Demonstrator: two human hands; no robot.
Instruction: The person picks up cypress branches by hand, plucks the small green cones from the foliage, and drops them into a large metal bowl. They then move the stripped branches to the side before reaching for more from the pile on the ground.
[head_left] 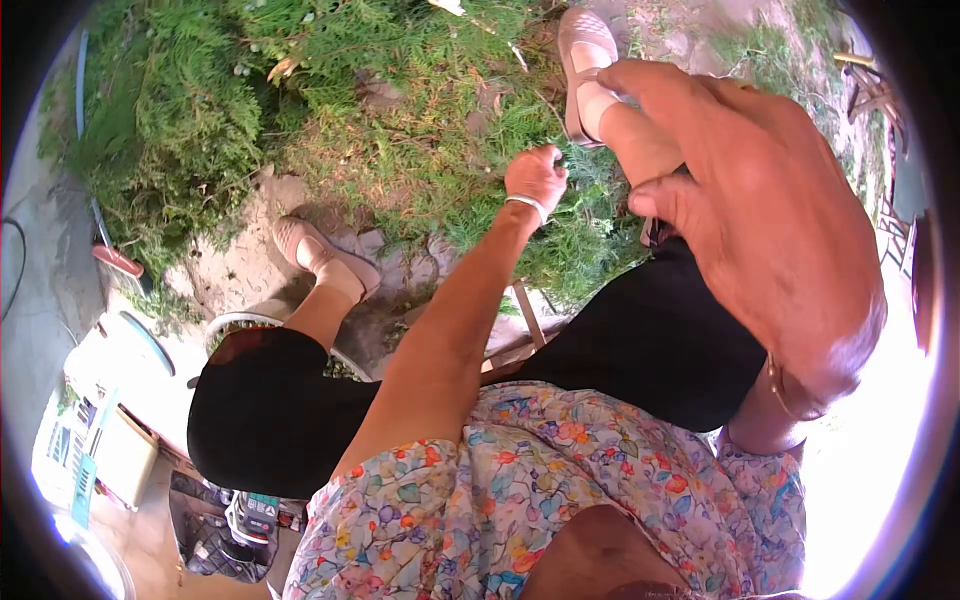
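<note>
My left hand point(537, 182), with a white band at its wrist, is closed like a fist over the cuttings. Bluish-green feathery foliage point(590, 225) lies against it, and a bit of green shows at its fingers, apparently part of a branch in its grip. Large and close to the camera, my right hand point(770, 205) is raised over my knee. Its thumb and fingers are apart, and nothing shows between them. A thin bracelet point(778, 385) circles that wrist. Cut evergreen branches point(190, 120) are heaped on the ground beyond my feet.
My pink shoes point(298, 243) rest on dirt and paving at either side of the cuttings. At the left is a broom point(120, 262) with a blue handle. A dark quilted bag point(215, 545) with things in it stands at the lower left, near a white chair-like object.
</note>
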